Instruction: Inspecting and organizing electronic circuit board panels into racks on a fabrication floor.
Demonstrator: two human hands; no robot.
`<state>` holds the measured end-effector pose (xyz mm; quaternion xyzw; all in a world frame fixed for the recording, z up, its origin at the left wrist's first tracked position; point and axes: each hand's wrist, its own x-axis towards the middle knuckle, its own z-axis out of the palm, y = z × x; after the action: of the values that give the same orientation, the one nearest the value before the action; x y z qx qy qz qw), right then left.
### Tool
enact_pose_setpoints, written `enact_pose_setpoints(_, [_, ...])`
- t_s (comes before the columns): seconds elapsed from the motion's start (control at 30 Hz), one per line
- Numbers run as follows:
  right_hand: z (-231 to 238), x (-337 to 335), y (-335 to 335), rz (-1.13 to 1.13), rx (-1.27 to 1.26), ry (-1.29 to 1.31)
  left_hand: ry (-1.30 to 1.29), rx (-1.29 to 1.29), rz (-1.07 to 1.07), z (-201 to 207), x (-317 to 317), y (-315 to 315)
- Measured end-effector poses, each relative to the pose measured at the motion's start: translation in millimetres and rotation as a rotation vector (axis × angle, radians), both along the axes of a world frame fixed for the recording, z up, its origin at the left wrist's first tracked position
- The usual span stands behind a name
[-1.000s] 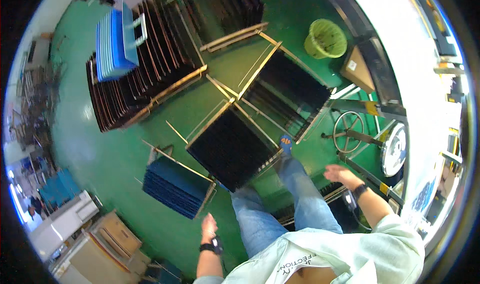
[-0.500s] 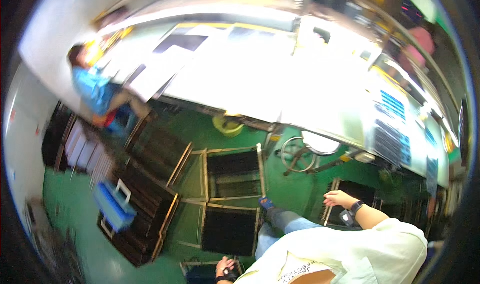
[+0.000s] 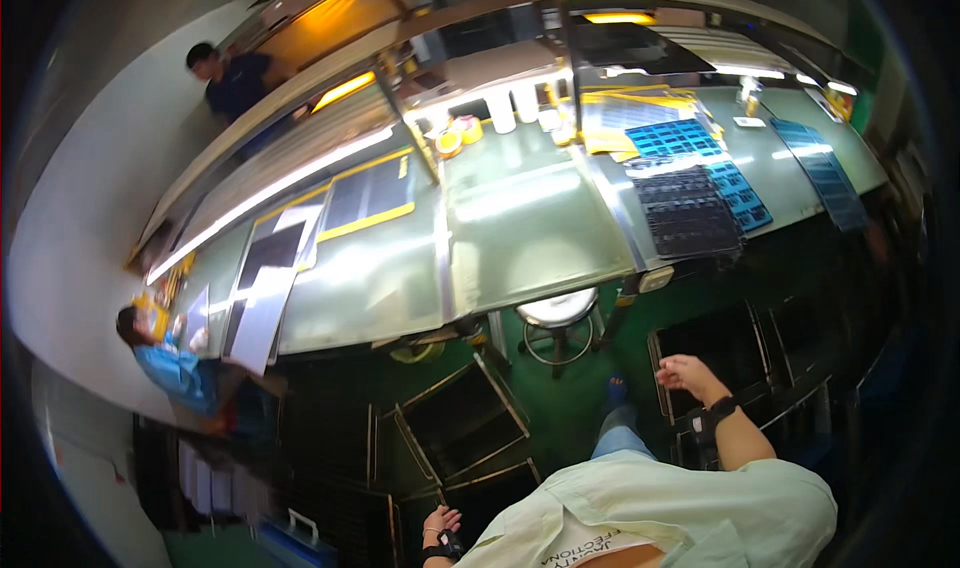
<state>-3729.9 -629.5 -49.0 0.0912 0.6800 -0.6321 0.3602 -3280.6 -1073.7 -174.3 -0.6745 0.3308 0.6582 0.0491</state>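
My right hand (image 3: 684,373) is held out to the right at waist height, its fingers loosely bent and nothing seen in them. Below it stands a dark rack with a pale metal edge (image 3: 655,356); the hand appears apart from it. My left hand (image 3: 441,520) hangs low by my left side, fingers spread a little and holding nothing. Close to that hand lies another black framed rack (image 3: 495,493). Each wrist wears a dark band. One foot (image 3: 616,383) is set forward on the green floor, toward the workbench (image 3: 540,243).
On the bench lie blue gridded sheets (image 3: 740,190), a dark gridded sheet (image 3: 685,213) and yellow-edged panels (image 3: 365,200). A round stool (image 3: 557,310) stands under its edge. A seated person in blue (image 3: 172,373) works at far left; another person (image 3: 240,78) stands behind. A black rack (image 3: 465,418) stands left.
My view has turned and shifted rightward, so the stool and blue sheets lie further left in it. The bench's glare has faded. Both hands keep much the same posture.
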Motion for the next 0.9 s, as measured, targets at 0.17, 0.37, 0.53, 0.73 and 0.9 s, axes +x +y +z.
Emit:
enact_pose_setpoints(0.17, [9,-121,19,-0.232,0.078,0.389,0.045,-0.166,-0.143,30,-118,-30])
enact_pose_setpoints(0.37, [14,-232,26,0.234,0.821,1.262,0.215,-0.169,-0.293,99,-304,2])
enact_pose_setpoints(0.53, [-11,-279,37,0.470,0.920,1.299,0.416,-0.612,-0.906,118,-502,56])
enact_pose_setpoints(0.73, [-16,-302,56,0.475,0.741,1.343,0.790,-1.243,-1.708,155,-671,174])
enact_pose_setpoints(0.9, [2,-291,46,0.446,0.735,1.371,1.021,-1.427,-2.102,168,-742,241])
